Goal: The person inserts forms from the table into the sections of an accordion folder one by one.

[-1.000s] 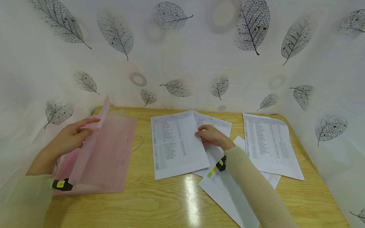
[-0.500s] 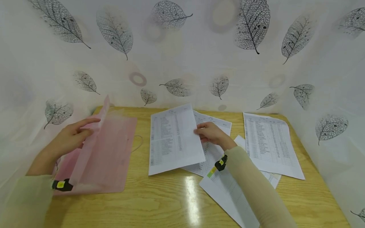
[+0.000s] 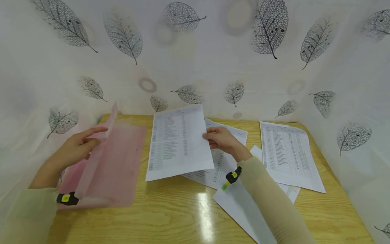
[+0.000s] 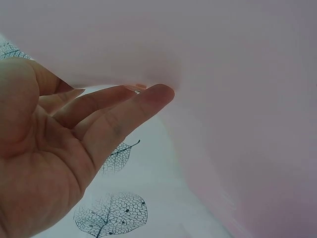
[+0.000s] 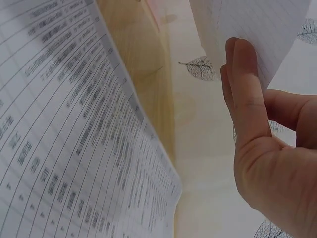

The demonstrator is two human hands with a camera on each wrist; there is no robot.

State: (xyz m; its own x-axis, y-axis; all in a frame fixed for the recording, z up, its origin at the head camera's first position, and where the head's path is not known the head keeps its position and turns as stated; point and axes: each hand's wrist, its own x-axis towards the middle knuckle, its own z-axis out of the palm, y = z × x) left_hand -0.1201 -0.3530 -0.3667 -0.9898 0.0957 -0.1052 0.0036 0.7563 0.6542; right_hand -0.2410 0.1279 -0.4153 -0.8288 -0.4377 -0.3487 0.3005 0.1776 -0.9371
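Note:
My left hand (image 3: pixel 75 145) holds up the raised flap of a translucent pink folder (image 3: pixel 120 166) at the table's left. In the left wrist view the pink sheet (image 4: pixel 237 99) fills much of the frame, its edge at the fingertips. My right hand (image 3: pixel 224 139) pinches a printed sheet of paper (image 3: pixel 178 142) by its right edge. That sheet is lifted and tilted, its lower left corner close to the folder. Beneath it lies another printed sheet (image 3: pixel 217 166), which also shows large in the right wrist view.
A printed sheet (image 3: pixel 287 152) lies at the right, overlapping other papers. One more sheet (image 3: pixel 246 206) runs under my right forearm toward the front edge. The wooden table (image 3: pixel 158 220) meets a white leaf-patterned curtain (image 3: pixel 189 67) at its back and sides.
My right hand has lifted the printed sheet off the papers and carried it left toward the folder, uncovering more of the sheet below. The left hand and flap stay put.

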